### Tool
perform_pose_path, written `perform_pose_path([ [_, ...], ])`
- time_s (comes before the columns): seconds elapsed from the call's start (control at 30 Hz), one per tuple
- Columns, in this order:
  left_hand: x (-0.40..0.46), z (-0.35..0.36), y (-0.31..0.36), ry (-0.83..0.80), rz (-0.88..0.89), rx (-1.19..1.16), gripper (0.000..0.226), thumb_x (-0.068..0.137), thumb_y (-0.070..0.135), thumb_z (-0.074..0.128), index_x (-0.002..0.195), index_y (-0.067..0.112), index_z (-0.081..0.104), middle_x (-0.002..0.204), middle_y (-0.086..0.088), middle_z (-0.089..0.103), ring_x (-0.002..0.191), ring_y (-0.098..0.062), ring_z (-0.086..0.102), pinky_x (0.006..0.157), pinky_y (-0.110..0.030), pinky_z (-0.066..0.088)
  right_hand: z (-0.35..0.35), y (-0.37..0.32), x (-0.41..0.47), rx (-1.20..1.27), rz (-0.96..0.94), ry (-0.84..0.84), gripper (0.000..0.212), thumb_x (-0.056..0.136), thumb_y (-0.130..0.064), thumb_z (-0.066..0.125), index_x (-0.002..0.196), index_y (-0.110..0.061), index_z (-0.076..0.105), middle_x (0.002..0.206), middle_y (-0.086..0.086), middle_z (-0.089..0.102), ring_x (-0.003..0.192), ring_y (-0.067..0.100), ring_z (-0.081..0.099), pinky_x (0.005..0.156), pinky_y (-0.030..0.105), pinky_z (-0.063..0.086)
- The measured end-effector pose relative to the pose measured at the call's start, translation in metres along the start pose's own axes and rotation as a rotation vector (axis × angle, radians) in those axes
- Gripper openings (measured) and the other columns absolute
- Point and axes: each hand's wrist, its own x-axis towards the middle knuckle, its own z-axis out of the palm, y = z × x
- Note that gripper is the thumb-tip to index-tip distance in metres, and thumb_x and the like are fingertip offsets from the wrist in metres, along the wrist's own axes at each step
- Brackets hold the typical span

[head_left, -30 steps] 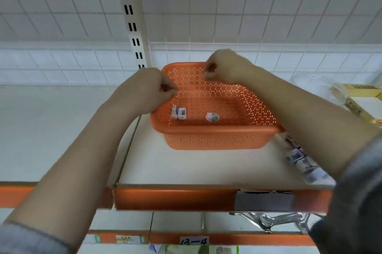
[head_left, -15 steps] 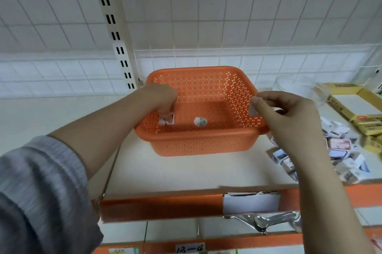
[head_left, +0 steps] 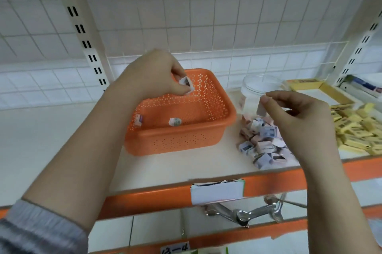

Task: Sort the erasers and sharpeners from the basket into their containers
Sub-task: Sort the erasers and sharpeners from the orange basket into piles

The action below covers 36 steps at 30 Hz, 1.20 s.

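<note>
Landmark: orange basket [head_left: 206, 129], perforated, on the white shelf [head_left: 186, 162].

Left hand [head_left: 153, 75] above the basket's rear-left part, fingers curled, pinching a small white wrapped piece [head_left: 186, 84] between thumb and fingertips. Piece held clear of the basket floor, over its back half. Eraser or sharpener: cannot tell.

Right hand [head_left: 297, 113] to the right of the basket, above the shelf. Thumb and forefinger pinch a small white piece [head_left: 261, 107]; other fingers loosely curled. It hangs in front of the clear tub [head_left: 256, 86] that stands just right of the basket's rear corner.

Inside the basket: two pieces left. One [head_left: 139, 119] leans against the left wall; one [head_left: 174, 122] lies on the floor near the front wall, about centre.

Right of the basket, near its front-right corner: heap of small wrapped blocks [head_left: 262, 144], pink, white and grey-blue, loose on the shelf, partly behind the right hand.

Further right of the basket: pile of yellow blocks [head_left: 355, 129], and behind it an open yellow box [head_left: 322, 92].

Below the basket: orange shelf edge with a white label [head_left: 217, 192]; metal clip [head_left: 248, 212] hanging under it.

Grey sleeve [head_left: 41, 231] on the left forearm, bottom left.
</note>
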Motion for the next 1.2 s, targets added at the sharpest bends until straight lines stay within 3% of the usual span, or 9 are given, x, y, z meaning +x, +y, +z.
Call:
perform_pose_path([
  [0.1, -0.013, 0.015, 0.040, 0.066, -0.037, -0.047, 0.026, 0.071, 0.042, 0.075, 0.090, 0.026, 0.075, 0.062, 0.019, 0.058, 0.055, 0.005, 0.051, 0.052, -0.019, 0.035, -0.030, 0.017, 0.005, -0.026, -0.016, -0.008, 0.010, 0.084, -0.032, 0.067, 0.091, -0.025, 0.071, 0.078, -0.015, 0.066, 0.053, -0.003, 0.052, 0.059, 0.020, 0.040],
  [0.23, -0.030, 0.044, 0.088, 0.079, -0.078, -0.017, 0.022, 0.072, 0.043, 0.072, 0.083, 0.024, 0.075, 0.066, 0.009, 0.063, 0.056, -0.005, 0.048, 0.053, -0.026, 0.036, -0.074, 0.036, 0.010, -0.080, -0.035, -0.082, 0.011, 0.084, -0.029, 0.067, 0.093, -0.023, 0.070, 0.075, -0.016, 0.063, 0.053, -0.005, 0.054, 0.051, 0.008, 0.038],
  [0.4, -0.050, 0.077, 0.134, -0.010, -0.204, -0.036, 0.035, 0.077, 0.046, 0.071, 0.107, 0.029, 0.070, 0.104, 0.014, 0.067, 0.087, -0.008, 0.057, 0.074, -0.029, 0.048, -0.114, 0.054, 0.011, -0.132, -0.001, -0.154, 0.020, 0.083, -0.031, 0.066, 0.096, -0.018, 0.073, 0.082, -0.011, 0.068, 0.061, 0.026, 0.058, 0.056, 0.021, 0.044],
  [0.5, -0.060, 0.098, 0.148, -0.061, -0.277, -0.046, 0.042, 0.077, 0.047, 0.070, 0.116, 0.031, 0.066, 0.100, 0.013, 0.064, 0.083, -0.007, 0.051, 0.068, -0.024, 0.039, -0.122, 0.063, 0.009, -0.139, 0.027, -0.177, 0.020, 0.084, -0.030, 0.067, 0.099, -0.018, 0.073, 0.085, -0.006, 0.069, 0.069, 0.031, 0.064, 0.066, 0.031, 0.049],
  [0.63, -0.062, 0.124, 0.154, -0.074, -0.338, -0.020, 0.036, 0.079, 0.042, 0.068, 0.113, 0.029, 0.067, 0.101, 0.005, 0.066, 0.091, -0.018, 0.060, 0.068, -0.025, 0.040, -0.126, 0.071, 0.003, -0.131, 0.044, -0.176, 0.020, 0.085, -0.029, 0.067, 0.100, -0.018, 0.072, 0.083, -0.006, 0.068, 0.069, 0.039, 0.061, 0.059, 0.031, 0.046],
  [0.73, -0.062, 0.136, 0.153, -0.037, -0.401, -0.039, 0.024, 0.085, 0.033, 0.062, 0.107, 0.024, 0.068, 0.092, -0.001, 0.063, 0.089, -0.026, 0.060, 0.066, -0.030, 0.043, -0.127, 0.077, 0.003, -0.133, 0.053, -0.177, 0.020, 0.084, -0.029, 0.067, 0.099, -0.017, 0.072, 0.079, -0.012, 0.066, 0.063, 0.033, 0.059, 0.055, 0.023, 0.043],
  [0.8, -0.063, 0.141, 0.152, -0.031, -0.405, -0.057, 0.021, 0.088, 0.028, 0.058, 0.105, 0.018, 0.067, 0.084, -0.003, 0.059, 0.084, -0.026, 0.057, 0.063, -0.032, 0.043, -0.124, 0.081, 0.007, -0.149, 0.035, -0.176, 0.021, 0.085, -0.029, 0.067, 0.101, -0.017, 0.072, 0.079, -0.014, 0.064, 0.052, 0.013, 0.055, 0.050, 0.012, 0.038],
  [0.9, -0.067, 0.142, 0.153, 0.016, -0.396, -0.088, 0.025, 0.090, 0.027, 0.056, 0.111, 0.020, 0.068, 0.101, -0.005, 0.066, 0.091, -0.025, 0.059, 0.073, -0.035, 0.050, -0.112, 0.083, 0.021, -0.150, -0.012, -0.202, 0.024, 0.085, -0.028, 0.067, 0.104, -0.015, 0.071, 0.084, -0.012, 0.065, 0.053, -0.003, 0.051, 0.053, 0.004, 0.036],
  [1.2, -0.092, 0.103, 0.144, 0.311, -0.414, -0.159, 0.019, 0.088, 0.022, 0.058, 0.099, 0.027, 0.073, 0.084, 0.003, 0.071, 0.081, -0.021, 0.063, 0.071, -0.032, 0.048, -0.062, 0.080, 0.067, -0.421, -0.054, -0.446, 0.036, 0.087, -0.025, 0.066, 0.121, -0.014, 0.063, 0.120, 0.003, 0.064, 0.096, 0.015, 0.060, 0.080, 0.023, 0.043],
])
